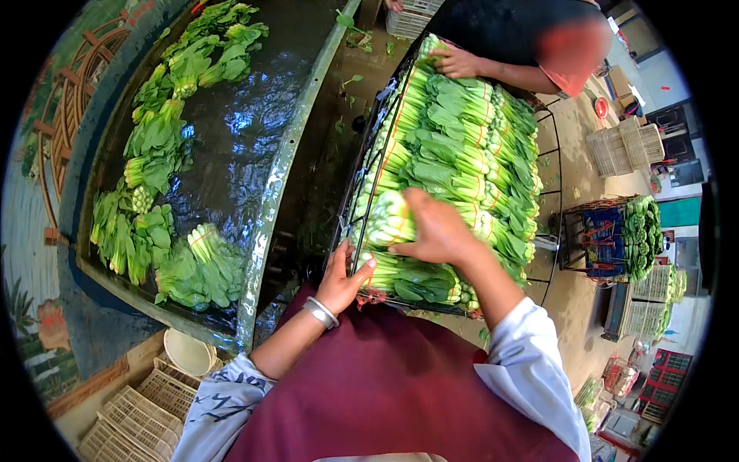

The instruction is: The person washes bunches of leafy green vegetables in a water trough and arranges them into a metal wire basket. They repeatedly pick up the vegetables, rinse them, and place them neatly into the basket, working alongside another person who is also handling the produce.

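A bunch of leafy greens [389,216] tied with a red band lies under my right hand [436,228], with fingers and thumb around its pale stem end. My left hand [342,283] is at the near left corner of a metal-framed rack [362,228], its fingers and thumb on either side of a thin rod. Tightly stacked rows of banded greens [444,156] fill the rack, stems and leaves alternating. Some motion blur softens my right hand and the bunch.
To the left, a water-filled trough [288,156] holds floating bunches of greens [202,265]. Across the rack, another person's hand [456,60] rests on the stack. Plastic crates [623,144] and a loaded cart [612,237] stand right. More crates [133,421] sit below the trough.
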Demonstrator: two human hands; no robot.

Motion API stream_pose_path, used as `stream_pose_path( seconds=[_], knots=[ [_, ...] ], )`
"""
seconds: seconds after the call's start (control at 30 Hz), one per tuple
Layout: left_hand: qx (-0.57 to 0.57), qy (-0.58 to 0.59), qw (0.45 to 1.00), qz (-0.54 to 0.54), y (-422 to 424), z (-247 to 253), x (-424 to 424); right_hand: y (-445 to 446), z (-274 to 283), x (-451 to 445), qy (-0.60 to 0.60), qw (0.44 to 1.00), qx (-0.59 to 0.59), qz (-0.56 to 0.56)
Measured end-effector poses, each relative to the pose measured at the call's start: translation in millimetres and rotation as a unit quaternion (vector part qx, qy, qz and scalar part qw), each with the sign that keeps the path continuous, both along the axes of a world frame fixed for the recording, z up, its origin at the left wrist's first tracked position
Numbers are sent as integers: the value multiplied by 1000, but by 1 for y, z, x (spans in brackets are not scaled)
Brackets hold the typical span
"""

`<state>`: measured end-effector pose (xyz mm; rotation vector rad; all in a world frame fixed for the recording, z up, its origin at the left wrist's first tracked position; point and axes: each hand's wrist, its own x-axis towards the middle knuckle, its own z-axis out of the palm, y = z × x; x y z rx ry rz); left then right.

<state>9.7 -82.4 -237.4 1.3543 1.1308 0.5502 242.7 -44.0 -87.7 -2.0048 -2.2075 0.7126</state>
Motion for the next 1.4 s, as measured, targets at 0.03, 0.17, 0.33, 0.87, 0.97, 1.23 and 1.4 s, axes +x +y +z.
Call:
stream_pose_path(
  seconds=[0.03, 0.17, 0.33, 0.87, 0.97, 1.23, 1.4],
  knots=[
    [59, 52, 997, -18, -4, -5, 4, -1, -29, 1, -10, 1000, -18, 9],
    [44, 1, 999, 29, -2, 10, 1, -1, -78, -13, 36, 999, 10, 2],
    [-32, -55, 997, 31, -8, 8, -24, -17, -87, -22, 132, 988, -78, -11],
    [-122, 492, 856, 96, 183, -121, -272, -33, -108, -32, 106, 989, 97, -34],
    [155, 294, 935, 123, 169, -116, -252, -27, -93, -32, 129, 987, 93, -12],
    [307, -133, 937, 102, 151, 126, -140, 38, 15, -96, 316, 922, 208, 82],
    [201, -429, 879, 51, 128, 188, -17, 55, 44, -87, 562, 816, 131, -35]
  ],
)
